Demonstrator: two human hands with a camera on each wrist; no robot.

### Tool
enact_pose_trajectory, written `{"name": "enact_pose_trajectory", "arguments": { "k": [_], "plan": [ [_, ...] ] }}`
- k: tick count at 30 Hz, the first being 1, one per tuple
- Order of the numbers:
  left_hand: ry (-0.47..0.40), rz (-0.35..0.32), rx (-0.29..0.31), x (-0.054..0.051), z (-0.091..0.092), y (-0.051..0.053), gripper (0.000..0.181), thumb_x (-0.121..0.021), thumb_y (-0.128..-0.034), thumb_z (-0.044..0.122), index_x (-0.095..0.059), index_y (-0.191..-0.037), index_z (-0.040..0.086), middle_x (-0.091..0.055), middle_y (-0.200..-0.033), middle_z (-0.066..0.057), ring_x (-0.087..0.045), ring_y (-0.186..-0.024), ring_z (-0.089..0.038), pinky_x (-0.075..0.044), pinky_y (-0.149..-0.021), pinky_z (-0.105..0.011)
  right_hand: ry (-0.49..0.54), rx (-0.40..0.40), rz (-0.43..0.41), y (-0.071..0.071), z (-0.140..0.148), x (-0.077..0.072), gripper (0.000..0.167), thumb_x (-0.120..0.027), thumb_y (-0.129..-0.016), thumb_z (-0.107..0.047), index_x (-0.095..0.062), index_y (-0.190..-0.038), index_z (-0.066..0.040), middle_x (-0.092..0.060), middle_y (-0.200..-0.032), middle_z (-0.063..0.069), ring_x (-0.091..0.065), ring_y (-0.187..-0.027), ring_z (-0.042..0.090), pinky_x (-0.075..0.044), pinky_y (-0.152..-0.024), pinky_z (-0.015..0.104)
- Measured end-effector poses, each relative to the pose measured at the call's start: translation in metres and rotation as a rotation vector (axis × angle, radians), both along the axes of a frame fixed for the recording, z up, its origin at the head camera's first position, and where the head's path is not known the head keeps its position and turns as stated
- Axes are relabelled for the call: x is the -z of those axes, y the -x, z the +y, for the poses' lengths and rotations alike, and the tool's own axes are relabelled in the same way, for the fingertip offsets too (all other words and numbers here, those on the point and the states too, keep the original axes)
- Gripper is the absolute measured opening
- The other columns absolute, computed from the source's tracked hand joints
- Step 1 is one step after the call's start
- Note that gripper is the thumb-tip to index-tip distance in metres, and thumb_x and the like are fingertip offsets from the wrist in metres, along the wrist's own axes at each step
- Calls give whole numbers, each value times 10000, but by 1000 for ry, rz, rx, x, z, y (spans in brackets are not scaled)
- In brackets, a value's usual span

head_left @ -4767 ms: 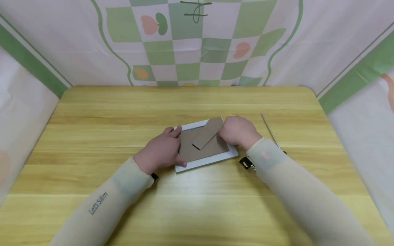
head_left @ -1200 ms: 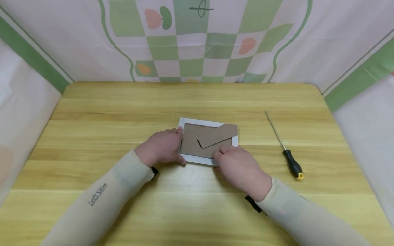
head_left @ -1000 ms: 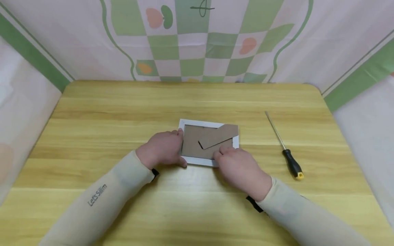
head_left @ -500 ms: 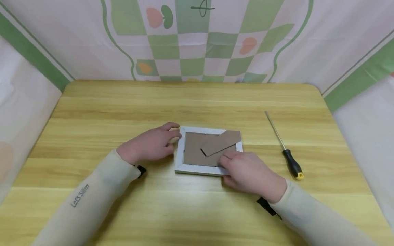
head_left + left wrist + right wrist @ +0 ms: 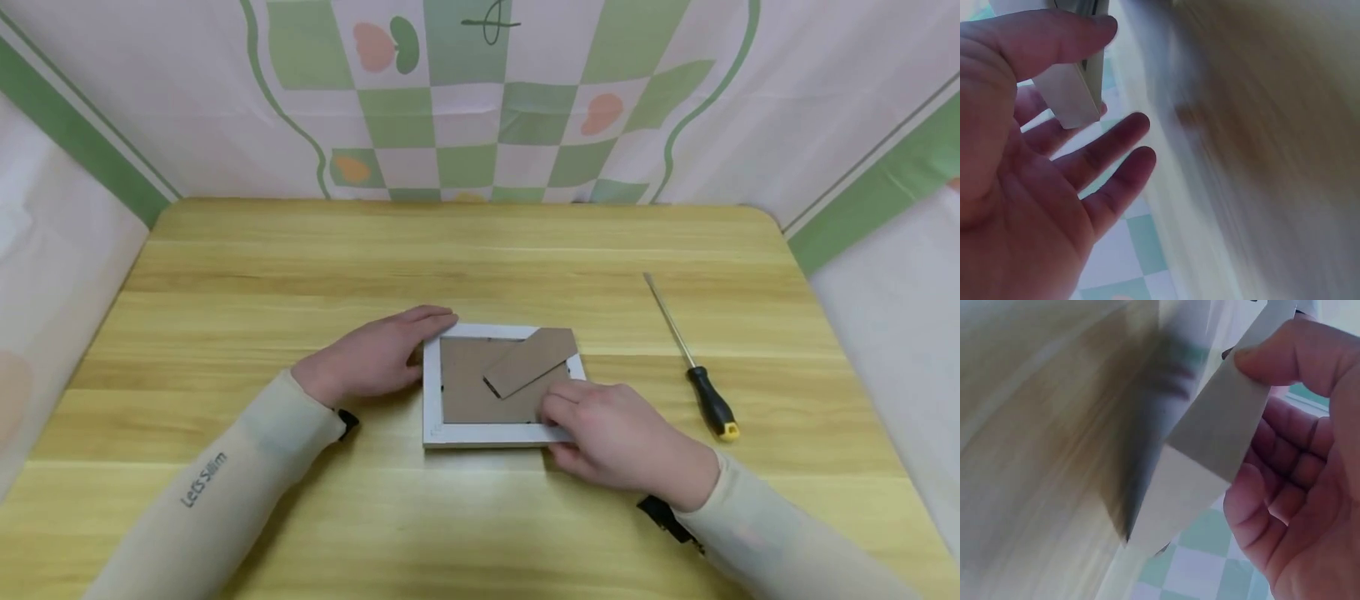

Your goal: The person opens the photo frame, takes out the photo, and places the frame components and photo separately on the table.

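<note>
A white picture frame (image 5: 432, 392) lies back side up on the table, with a brown backing board (image 5: 465, 400) and a brown stand flap (image 5: 528, 360) slanting across it. My left hand (image 5: 371, 354) is at its upper left corner, fingers on the far edge. In the left wrist view, the thumb and first fingers of that hand (image 5: 1029, 144) lie on either side of the frame (image 5: 1072, 94), the other fingers loose. My right hand (image 5: 626, 437) grips the near right corner, fingertips over the board. The right wrist view shows its thumb (image 5: 1266, 359) against the frame's side (image 5: 1216, 419), fingers curled behind.
A screwdriver (image 5: 715, 404) with a black and yellow handle lies on the table to the right, its shaft toward the back. The wooden table (image 5: 300, 242) ends at a green and white checked cloth (image 5: 465, 125), with more cloth at both sides.
The frame has turned slightly and come nearer to me. The left hand let go of its left side, moved off, and is now at its upper left corner. The right hand has shifted slightly right and nearer.
</note>
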State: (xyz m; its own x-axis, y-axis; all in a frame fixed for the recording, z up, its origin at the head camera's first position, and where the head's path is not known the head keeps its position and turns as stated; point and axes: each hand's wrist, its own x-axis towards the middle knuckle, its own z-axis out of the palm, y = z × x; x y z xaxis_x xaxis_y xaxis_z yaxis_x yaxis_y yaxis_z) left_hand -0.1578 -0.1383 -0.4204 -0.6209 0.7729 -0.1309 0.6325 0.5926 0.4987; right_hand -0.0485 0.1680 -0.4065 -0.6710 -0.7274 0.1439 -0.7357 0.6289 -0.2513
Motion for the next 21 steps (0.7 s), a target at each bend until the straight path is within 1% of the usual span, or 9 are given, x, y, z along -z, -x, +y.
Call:
{"name": "enact_pose_trajectory", "arguments": {
  "k": [2, 3, 4, 7, 10, 13, 15, 18, 21],
  "plan": [
    [-23, 8, 16, 1, -1, 0, 641, -641, -958, 110, -366, -1533, 45, -403, -1531, -108, -399, -1378, -256, -340, -1097, -406, 11, 6, 14, 1, 3, 0, 211, -768, -721, -137, -614, -864, -139, -526, -818, -78, -460, -652, 51, -436, -503, 220],
    [-33, 12, 25, 1, -1, 1, 638, -648, -959, 116, -373, -1531, 48, -435, -1506, -102, -412, -1366, -246, -342, -1096, -401, 15, 8, 19, 1, 4, 0, 208, -768, -720, -128, -621, -865, -136, -533, -821, -75, -465, -659, 53, -445, -511, 225],
    [-44, 15, 35, 2, -2, 1, 635, -658, -956, 120, -387, -1526, 52, -470, -1475, -96, -456, -1322, -234, -364, -1078, -394, 17, 11, 22, 2, 6, 0, 204, -769, -720, -118, -627, -866, -132, -540, -826, -72, -472, -669, 57, -457, -524, 235],
    [-69, 33, 61, 3, -3, 2, 630, -697, -936, 137, -438, -1507, 78, -558, -1354, -63, -569, -1095, -192, -449, -962, -358, 15, 21, 19, 5, 10, 0, 202, -782, -721, -98, -654, -876, -121, -563, -848, -63, -510, -707, 72, -497, -587, 273],
    [-72, 74, 80, 4, -4, 1, 613, -736, -910, 159, -501, -1475, 112, -603, -1214, -23, -557, -876, -160, -476, -830, -323, 4, 41, 17, 7, 14, 1, 209, -794, -724, -77, -677, -895, -109, -589, -890, -49, -552, -763, 97, -522, -657, 313],
    [-32, 170, 116, 4, -3, -2, 593, -753, -900, 197, -540, -1451, 137, -604, -1074, -4, -516, -758, -139, -472, -763, -322, -16, 72, 35, 10, 17, 2, 216, -800, -729, -48, -696, -911, -97, -613, -924, -27, -585, -808, 133, -535, -699, 340],
    [12, 251, 144, 3, -2, -4, 579, -760, -896, 232, -563, -1434, 148, -588, -985, 2, -486, -700, -125, -470, -745, -334, -36, 97, 45, 11, 18, 3, 209, -804, -749, -37, -708, -929, -84, -620, -931, -11, -591, -820, 154, -533, -710, 348],
    [69, 353, 167, 1, 0, -8, 567, -772, -885, 276, -594, -1407, 143, -556, -888, 2, -450, -632, -124, -465, -721, -355, -72, 133, 62, 13, 18, 4, 194, -798, -789, -36, -721, -964, -70, -627, -937, 13, -596, -825, 180, -526, -719, 359],
    [101, 412, 166, -2, 2, -11, 545, -779, -875, 280, -623, -1377, 136, -535, -822, 8, -437, -592, -128, -459, -688, -352, -94, 161, 89, 10, 15, 3, 204, -760, -807, -31, -720, -1006, -48, -623, -942, 44, -590, -807, 199, -521, -699, 365]
  ]
}}
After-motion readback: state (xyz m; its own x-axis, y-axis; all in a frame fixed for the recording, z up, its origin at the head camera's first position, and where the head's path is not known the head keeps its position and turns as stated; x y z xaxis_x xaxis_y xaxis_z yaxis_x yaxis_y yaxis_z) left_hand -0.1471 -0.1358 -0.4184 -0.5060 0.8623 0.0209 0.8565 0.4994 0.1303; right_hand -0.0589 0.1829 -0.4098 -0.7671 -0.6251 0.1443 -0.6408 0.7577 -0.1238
